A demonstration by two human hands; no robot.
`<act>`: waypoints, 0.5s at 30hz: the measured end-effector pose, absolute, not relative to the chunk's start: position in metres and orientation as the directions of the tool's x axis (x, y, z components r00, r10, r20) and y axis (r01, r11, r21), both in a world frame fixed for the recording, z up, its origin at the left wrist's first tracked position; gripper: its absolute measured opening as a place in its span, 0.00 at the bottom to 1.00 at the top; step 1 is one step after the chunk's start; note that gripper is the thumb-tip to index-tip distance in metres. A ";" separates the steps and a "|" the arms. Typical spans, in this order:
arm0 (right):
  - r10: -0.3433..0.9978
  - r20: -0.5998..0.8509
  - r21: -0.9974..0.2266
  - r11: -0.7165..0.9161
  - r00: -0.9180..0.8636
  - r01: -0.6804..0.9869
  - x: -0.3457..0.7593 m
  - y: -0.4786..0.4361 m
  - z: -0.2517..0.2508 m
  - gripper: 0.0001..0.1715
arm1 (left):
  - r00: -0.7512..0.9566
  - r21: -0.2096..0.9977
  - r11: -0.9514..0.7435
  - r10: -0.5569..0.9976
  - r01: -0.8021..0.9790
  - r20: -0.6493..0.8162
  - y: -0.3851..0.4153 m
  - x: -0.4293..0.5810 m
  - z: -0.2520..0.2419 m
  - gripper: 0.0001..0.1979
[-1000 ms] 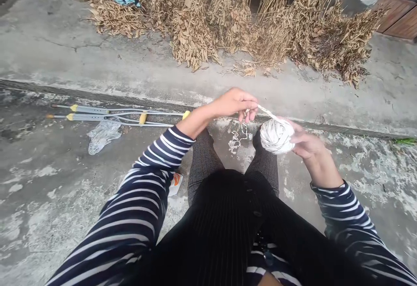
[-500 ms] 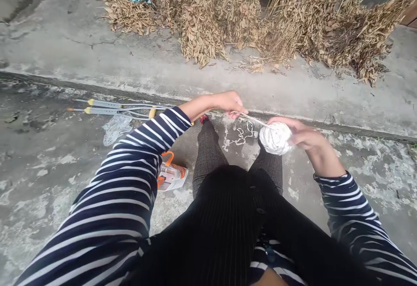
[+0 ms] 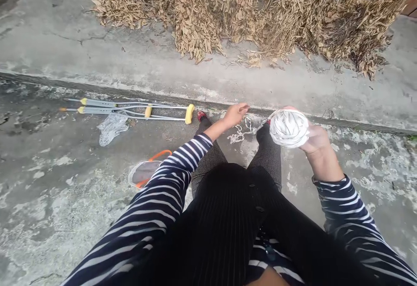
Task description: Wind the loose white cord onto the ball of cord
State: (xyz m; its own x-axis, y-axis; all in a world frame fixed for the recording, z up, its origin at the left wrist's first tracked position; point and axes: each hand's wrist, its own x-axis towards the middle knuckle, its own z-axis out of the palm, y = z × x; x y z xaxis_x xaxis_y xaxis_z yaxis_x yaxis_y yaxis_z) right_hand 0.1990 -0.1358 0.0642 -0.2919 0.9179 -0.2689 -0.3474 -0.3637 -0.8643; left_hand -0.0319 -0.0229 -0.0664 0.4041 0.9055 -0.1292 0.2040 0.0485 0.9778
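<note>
My right hand (image 3: 316, 141) holds a ball of white cord (image 3: 289, 128) from its right side, with fingers behind it. A strand runs from the ball's left edge down toward loose white cord (image 3: 239, 134) lying in loops on the ground between my feet. To the left of the ball, my left hand (image 3: 237, 114) is raised over the ground, apart from the ball. Its fingers are loosely curled with a small gap between the tips, and no cord shows in them.
A pair of crutches (image 3: 189, 114) lies on the concrete at left, beside a crumpled clear plastic bag (image 3: 112, 128). A bag with orange handles (image 3: 143, 173) sits near my left leg. Dried plants (image 3: 198, 25) lie along the raised concrete ledge (image 3: 130, 66) ahead.
My left hand has let go of the taut strand, which now hangs from the ball. The ball has turned and shifted slightly right in my right hand.
</note>
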 end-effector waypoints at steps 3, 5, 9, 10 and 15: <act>0.909 -0.281 -0.856 -0.382 -0.307 -0.349 0.193 -0.134 0.061 0.44 | 0.454 0.987 -0.137 0.876 -0.087 0.162 -0.042 -0.023 -0.053 0.23; 0.897 -0.295 -0.845 -0.406 -0.329 -0.348 0.188 -0.133 0.059 0.39 | 0.499 0.955 -0.234 0.815 -0.179 0.294 -0.058 -0.013 -0.045 0.28; 0.895 -0.334 -0.828 -0.429 -0.298 -0.362 0.181 -0.136 0.059 0.26 | 0.448 0.922 -0.369 0.808 -0.119 0.382 -0.082 0.002 -0.044 0.30; 0.895 -0.340 -0.824 -0.431 -0.288 -0.367 0.181 -0.138 0.060 0.25 | 0.434 0.910 -0.411 0.811 -0.058 0.393 -0.085 0.002 -0.045 0.29; 0.889 -0.329 -0.806 -0.440 -0.319 -0.396 0.180 -0.147 0.065 0.30 | 0.486 0.755 -0.630 0.725 0.182 0.488 -0.074 -0.019 -0.041 0.20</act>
